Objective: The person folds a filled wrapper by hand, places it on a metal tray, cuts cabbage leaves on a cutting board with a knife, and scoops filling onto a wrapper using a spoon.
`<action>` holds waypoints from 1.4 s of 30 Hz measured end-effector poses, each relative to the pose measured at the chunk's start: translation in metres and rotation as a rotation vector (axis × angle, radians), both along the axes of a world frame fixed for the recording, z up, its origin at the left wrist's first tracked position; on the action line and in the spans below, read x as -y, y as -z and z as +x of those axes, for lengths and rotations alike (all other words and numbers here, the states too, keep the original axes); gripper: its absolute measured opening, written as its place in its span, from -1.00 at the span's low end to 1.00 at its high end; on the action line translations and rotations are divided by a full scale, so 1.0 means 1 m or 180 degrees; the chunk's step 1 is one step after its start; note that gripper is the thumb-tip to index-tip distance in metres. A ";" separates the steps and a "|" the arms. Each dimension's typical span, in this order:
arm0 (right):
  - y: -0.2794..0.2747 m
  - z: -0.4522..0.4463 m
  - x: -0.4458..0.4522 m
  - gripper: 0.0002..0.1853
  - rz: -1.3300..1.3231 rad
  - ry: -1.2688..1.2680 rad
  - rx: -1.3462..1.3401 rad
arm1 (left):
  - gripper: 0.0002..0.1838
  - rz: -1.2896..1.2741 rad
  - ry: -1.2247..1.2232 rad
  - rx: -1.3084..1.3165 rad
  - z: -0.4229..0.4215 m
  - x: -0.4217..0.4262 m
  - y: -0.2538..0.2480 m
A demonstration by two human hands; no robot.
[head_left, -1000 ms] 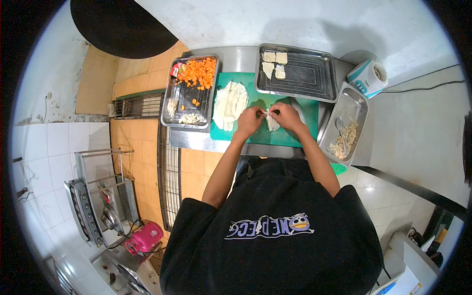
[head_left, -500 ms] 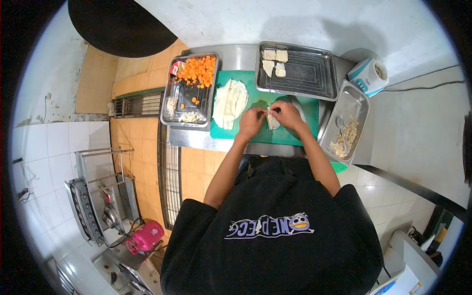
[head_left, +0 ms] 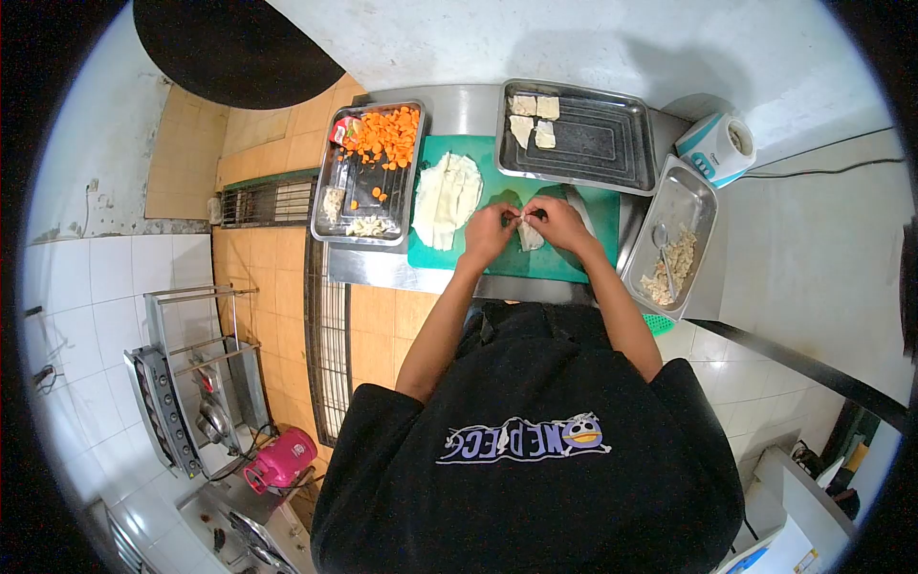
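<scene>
My left hand (head_left: 489, 232) and my right hand (head_left: 557, 225) meet over the green cutting board (head_left: 449, 260). Both have their fingertips pinched on the upper end of a small pale dough piece (head_left: 532, 239), whose lower part lies toward me on the board. The fingers cover its upper edge, so any filling there cannot be made out. To the left of my left hand lies a stack of thin, pale dough sheets (head_left: 447, 201). A long pale strip (head_left: 579, 212), partly behind my right hand, rests on the board's right side.
A dark tray (head_left: 607, 143) at the back holds several flat dough pieces (head_left: 545, 134). At left, another tray (head_left: 320, 196) carries chopped carrots (head_left: 387, 136) and pale chopped bits. A metal pan (head_left: 696, 196) with crumbly filling (head_left: 681, 258) and a spoon (head_left: 666, 253) stands right, beside a white-and-blue container (head_left: 715, 151).
Both hands stay pinched at the dough piece, with only small finger movements. The view has shifted very slightly; nothing else visibly differs.
</scene>
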State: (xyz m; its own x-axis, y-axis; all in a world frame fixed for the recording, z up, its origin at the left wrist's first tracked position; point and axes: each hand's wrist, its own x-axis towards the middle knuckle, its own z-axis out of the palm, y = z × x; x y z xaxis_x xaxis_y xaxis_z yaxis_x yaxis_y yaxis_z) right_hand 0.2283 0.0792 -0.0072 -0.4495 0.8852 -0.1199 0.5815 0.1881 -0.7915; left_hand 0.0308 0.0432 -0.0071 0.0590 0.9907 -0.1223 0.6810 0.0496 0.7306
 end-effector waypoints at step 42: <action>0.011 0.016 0.055 -0.63 0.1617 -0.0279 0.0315 | -0.82 0.1311 0.0199 -0.0795 0.016 0.044 0.003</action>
State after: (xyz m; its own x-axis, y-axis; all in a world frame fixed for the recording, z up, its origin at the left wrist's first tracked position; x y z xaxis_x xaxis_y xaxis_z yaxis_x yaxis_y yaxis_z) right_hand 0.2441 0.0240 -0.0184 -0.5327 0.8023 0.2692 0.6137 0.5853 -0.5299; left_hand 0.0464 -0.0013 -0.0099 0.1389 0.9552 0.2612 0.8304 -0.2561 0.4948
